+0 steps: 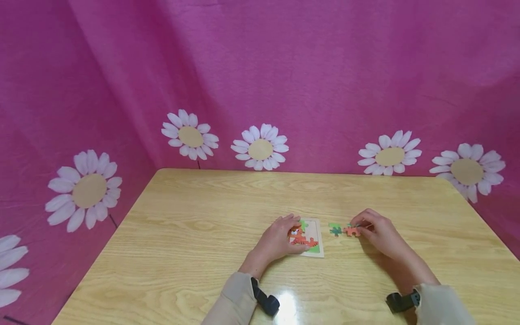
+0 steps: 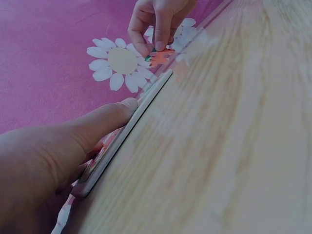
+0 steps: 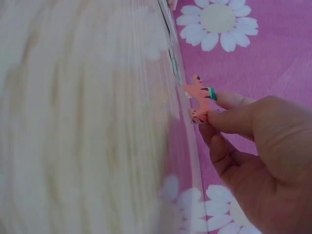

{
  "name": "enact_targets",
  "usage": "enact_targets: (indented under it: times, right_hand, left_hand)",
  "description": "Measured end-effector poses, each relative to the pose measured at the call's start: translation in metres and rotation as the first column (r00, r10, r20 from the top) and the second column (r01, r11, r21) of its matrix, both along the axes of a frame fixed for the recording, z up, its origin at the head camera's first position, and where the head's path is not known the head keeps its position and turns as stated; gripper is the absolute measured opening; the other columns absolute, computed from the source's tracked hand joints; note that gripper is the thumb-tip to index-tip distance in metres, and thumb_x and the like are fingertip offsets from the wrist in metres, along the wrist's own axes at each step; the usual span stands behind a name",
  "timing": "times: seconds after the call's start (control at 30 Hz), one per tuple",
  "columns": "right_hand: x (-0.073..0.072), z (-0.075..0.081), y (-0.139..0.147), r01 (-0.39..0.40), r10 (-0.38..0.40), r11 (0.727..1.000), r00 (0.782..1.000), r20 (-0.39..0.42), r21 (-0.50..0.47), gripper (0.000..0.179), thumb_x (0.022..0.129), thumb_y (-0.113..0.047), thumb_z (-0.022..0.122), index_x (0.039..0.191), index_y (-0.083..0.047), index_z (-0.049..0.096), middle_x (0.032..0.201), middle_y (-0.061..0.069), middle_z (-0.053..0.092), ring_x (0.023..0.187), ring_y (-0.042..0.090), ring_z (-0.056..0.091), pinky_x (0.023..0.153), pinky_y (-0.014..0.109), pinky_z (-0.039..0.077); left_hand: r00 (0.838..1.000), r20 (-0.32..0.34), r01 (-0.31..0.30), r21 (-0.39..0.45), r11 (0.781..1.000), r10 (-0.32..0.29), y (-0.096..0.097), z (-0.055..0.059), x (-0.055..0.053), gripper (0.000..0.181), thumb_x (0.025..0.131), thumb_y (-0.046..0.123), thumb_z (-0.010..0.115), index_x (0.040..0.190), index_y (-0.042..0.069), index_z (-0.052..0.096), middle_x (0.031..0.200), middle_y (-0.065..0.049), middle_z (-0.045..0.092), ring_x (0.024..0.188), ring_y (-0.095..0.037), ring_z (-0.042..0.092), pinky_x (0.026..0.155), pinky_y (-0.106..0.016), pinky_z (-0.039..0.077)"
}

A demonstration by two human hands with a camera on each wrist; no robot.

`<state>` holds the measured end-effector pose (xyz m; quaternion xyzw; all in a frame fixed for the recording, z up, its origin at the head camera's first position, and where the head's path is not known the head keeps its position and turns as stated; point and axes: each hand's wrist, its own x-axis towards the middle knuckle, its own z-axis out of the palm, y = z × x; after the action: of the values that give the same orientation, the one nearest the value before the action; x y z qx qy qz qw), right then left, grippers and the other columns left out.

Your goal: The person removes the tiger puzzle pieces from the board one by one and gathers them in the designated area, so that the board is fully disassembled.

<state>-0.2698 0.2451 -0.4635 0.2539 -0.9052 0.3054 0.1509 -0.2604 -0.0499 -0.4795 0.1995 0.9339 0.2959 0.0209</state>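
My left hand spans the left side of a small wooden puzzle board, gripping it with the thumb along the near edge and the fingers at the far side. Some orange tiger pieces and green ones lie in the board; its upper right part shows bare wood. Between thumb and fingertips, my right hand pinches an orange puzzle piece with dark stripes and a green edge. It is tilted up in the right wrist view. A green puzzle piece lies just left of it, to the right of the board.
The wood-grain table is glossy, with a bright reflection at the front. Behind and to the left hangs a pink cloth with white daisies. Each wrist wears a dark camera strap.
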Motion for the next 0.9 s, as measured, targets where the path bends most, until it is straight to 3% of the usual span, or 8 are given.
enact_targets:
  times: [0.53, 0.9]
  right_hand:
    - [-0.0018, -0.0019, 0.0045, 0.014, -0.014, 1.0, 1.0, 0.024, -0.004, 0.028, 0.078, 0.017, 0.068, 0.087, -0.01, 0.069, 0.088, 0.002, 0.063, 0.081, -0.003, 0.057, 0.068, 0.019, 0.055]
    - [-0.0067, 0.0013, 0.0092, 0.057, -0.066, 0.997, 0.981, 0.184, 0.055, 0.021, 0.085, 0.011, 0.064, 0.094, -0.008, 0.068, 0.09, 0.003, 0.06, 0.075, 0.001, 0.046, 0.064, 0.018, 0.044]
  left_hand:
    - [1.0, 0.027, -0.005, 0.023, 1.0, 0.005, -0.0019, -0.0019, -0.0007, 0.074, 0.079, 0.049, 0.078, 0.141, 0.018, 0.053, 0.153, 0.0, 0.045, 0.147, -0.018, 0.035, 0.123, -0.038, 0.028]
    - [1.0, 0.019, -0.003, 0.025, 1.0, 0.002, -0.0004, -0.0025, -0.0012, 0.071, 0.078, 0.05, 0.078, 0.138, 0.019, 0.056, 0.152, 0.002, 0.047, 0.147, -0.017, 0.034, 0.122, -0.04, 0.03]
